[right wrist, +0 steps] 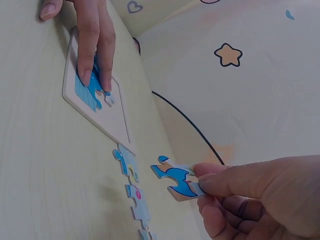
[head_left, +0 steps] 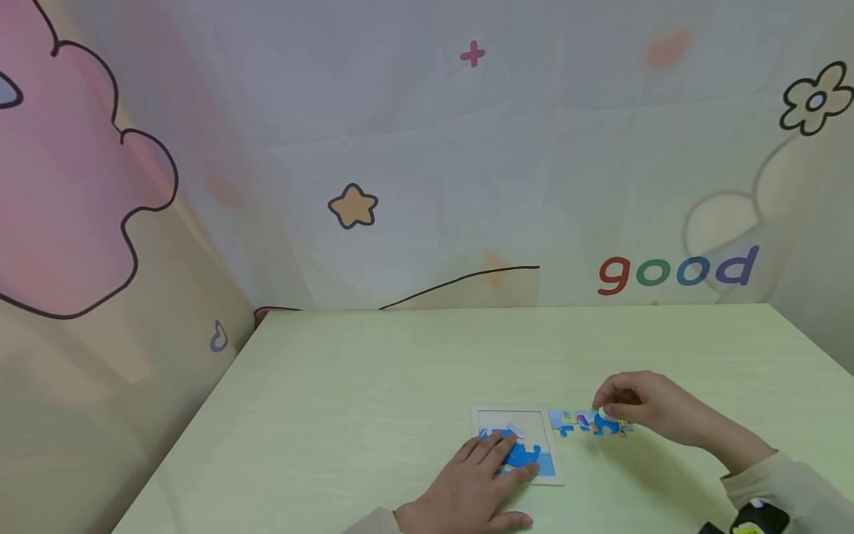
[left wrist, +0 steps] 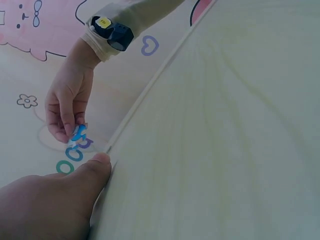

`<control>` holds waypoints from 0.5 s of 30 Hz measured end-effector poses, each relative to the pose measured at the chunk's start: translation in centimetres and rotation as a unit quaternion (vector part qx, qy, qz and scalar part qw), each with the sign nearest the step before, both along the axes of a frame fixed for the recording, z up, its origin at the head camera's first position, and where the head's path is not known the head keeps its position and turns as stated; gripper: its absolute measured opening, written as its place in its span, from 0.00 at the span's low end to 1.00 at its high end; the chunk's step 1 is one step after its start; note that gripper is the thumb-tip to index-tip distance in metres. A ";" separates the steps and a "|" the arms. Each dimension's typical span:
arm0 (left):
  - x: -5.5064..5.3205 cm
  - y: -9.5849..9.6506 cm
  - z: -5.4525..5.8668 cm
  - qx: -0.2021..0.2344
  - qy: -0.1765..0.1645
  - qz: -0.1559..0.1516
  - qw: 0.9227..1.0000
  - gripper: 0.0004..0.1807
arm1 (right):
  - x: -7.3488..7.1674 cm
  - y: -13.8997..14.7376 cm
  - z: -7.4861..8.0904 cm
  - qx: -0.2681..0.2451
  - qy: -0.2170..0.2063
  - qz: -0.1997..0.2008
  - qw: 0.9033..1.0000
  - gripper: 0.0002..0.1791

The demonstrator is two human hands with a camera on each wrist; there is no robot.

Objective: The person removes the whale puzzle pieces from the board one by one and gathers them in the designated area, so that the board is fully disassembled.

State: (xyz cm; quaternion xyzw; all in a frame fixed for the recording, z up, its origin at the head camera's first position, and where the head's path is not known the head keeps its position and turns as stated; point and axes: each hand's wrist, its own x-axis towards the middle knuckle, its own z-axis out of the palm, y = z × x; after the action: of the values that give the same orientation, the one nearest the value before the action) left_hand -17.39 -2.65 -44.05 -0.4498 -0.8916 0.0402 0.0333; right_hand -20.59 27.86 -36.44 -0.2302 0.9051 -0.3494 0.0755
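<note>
My left hand (head_left: 470, 482) rests on a square puzzle board (head_left: 559, 467) with a pale rim, its fingers stretched over the blue pieces (head_left: 523, 456) in the lower part. Those fingers cover some of the pieces. To the right of the board, my right hand (head_left: 657, 406) pinches a blue-and-white puzzle piece (right wrist: 184, 188) between thumb and fingertips. The right wrist view shows this piece raised off the table, tilted. Below it, a row of loose puzzle pieces (right wrist: 131, 165) lies beside the board, partly hidden in the head view.
The pale table (head_left: 320, 415) extends around the board. Behind it stands a printed backdrop (head_left: 414, 245) with a star and the word "good". A dark device (head_left: 760, 517) is strapped on the right sleeve.
</note>
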 end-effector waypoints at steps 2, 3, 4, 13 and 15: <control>0.0 0.0 0.0 0.001 0.002 0.000 1.000 0.33 | 0.0 0.4 -0.2 0.004 -0.007 0.004 1.000 0.06; 0.0 0.0 0.0 0.002 0.004 0.000 1.000 0.33 | -0.1 0.6 -0.3 0.006 -0.011 0.006 1.000 0.06; 0.0 0.0 -0.1 0.003 0.007 0.000 1.000 0.33 | -0.1 0.8 -0.4 0.007 -0.014 0.007 1.000 0.06; 0.0 0.0 -0.2 0.006 0.024 -0.008 1.000 0.32 | 0.0 2.3 -1.2 0.005 -0.031 0.014 0.999 0.06; 0.0 0.0 -0.2 0.005 0.017 -0.008 1.000 0.32 | 0.1 2.6 -1.5 0.003 -0.038 0.011 0.999 0.06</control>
State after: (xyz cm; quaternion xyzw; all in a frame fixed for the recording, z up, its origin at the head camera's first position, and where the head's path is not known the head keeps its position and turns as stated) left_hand -17.41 -2.69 -44.22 -0.4562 -0.8874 0.0433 0.0511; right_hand -20.46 30.42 -37.99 -0.2268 0.9000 -0.3541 0.1143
